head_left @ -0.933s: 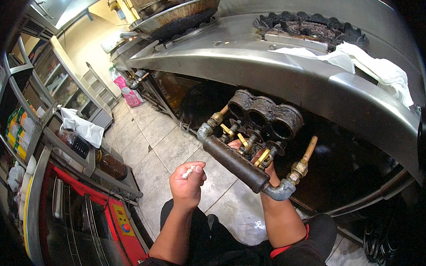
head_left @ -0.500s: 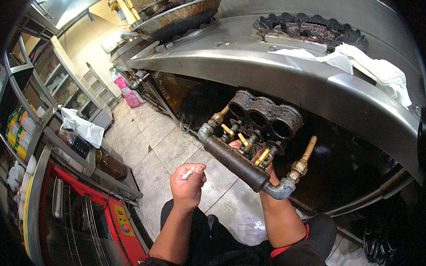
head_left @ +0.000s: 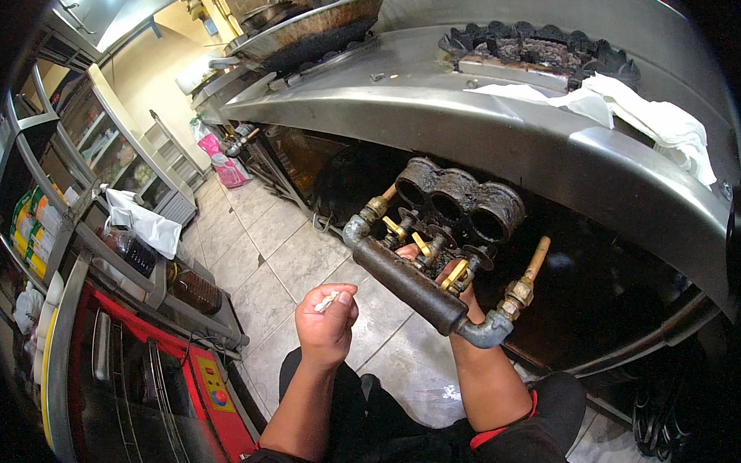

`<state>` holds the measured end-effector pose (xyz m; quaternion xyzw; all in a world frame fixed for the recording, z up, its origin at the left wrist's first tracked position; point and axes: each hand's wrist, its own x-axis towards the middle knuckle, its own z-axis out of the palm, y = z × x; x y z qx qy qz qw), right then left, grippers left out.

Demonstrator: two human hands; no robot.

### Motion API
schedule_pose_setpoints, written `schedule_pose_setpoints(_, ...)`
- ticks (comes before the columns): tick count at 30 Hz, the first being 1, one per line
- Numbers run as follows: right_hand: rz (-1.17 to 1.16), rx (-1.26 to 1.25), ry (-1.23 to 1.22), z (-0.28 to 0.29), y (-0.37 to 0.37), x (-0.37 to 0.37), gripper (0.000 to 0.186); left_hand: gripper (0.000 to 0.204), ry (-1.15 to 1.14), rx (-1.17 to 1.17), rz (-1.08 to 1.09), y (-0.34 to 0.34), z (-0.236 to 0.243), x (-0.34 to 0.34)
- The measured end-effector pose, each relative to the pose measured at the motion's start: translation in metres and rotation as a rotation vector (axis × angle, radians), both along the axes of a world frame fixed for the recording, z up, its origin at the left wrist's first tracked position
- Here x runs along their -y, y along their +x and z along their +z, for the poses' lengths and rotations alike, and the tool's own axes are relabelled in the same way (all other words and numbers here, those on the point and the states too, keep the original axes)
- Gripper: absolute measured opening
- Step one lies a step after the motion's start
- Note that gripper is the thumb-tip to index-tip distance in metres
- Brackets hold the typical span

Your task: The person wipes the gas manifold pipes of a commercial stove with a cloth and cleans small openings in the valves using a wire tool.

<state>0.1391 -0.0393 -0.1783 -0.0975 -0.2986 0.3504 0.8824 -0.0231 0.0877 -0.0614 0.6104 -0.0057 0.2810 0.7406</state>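
My left hand (head_left: 327, 320) is closed in a fist over the floor, thumb on top. Between thumb and fingers it pinches a small white scrap (head_left: 326, 302), whose material I cannot make out. My right hand (head_left: 453, 275) reaches behind and under a dark gas manifold pipe (head_left: 409, 286). Bits of its fingers show among the brass valve levers (head_left: 423, 244); the pipe and valves hide the rest, so its grip is unclear. Three sooty burner tubes (head_left: 449, 203) sit just beyond the valves. Elbow fittings (head_left: 489, 329) cap the pipe's ends, joined to copper-coloured tubes (head_left: 537, 258).
Above the manifold runs the steel stove front (head_left: 472, 125), with a white cloth (head_left: 652, 119) draped over its edge. A burner ring (head_left: 540, 54) and a large wok (head_left: 320, 34) are on top. At left stand a red-framed appliance (head_left: 210, 381) and shelving. Tiled floor (head_left: 264, 228) lies between.
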Motion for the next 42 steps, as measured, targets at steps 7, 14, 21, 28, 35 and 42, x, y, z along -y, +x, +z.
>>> schedule_pose_setpoints(7, -0.646, 0.483, -0.664, -0.001, 0.0, -0.002, 0.036, 0.015, -0.019, -0.019, 0.011, 0.001, -0.003, 0.0)
schedule_pose_setpoints(14, -0.958, 0.087, -0.823, 0.052, 0.011, 0.074, 0.03, 0.017, 0.258, -0.018, 0.207, -0.002, 0.002, 0.005)
schedule_pose_setpoints(21, -0.9, 0.044, -0.105, 0.124, 0.012, 0.119, 0.042, 0.016, 0.505, 0.347, 0.3, 0.0, 0.038, 0.028)
schedule_pose_setpoints(28, -0.516, 0.22, 0.112, 0.14, 0.008, 0.125, 0.06, 0.017, 0.777, 0.711, 0.377, 0.023, 0.072, 0.067)
schedule_pose_setpoints(35, -0.256, -0.037, 0.439, 0.128, -0.008, 0.108, 0.055, 0.018, 0.908, 0.741, 0.509, 0.033, 0.067, 0.079)
schedule_pose_setpoints(42, -0.329, -0.113, 0.495, 0.115, -0.002, 0.097, 0.045, 0.017, 0.975, 0.741, 0.578, 0.036, 0.063, 0.078)
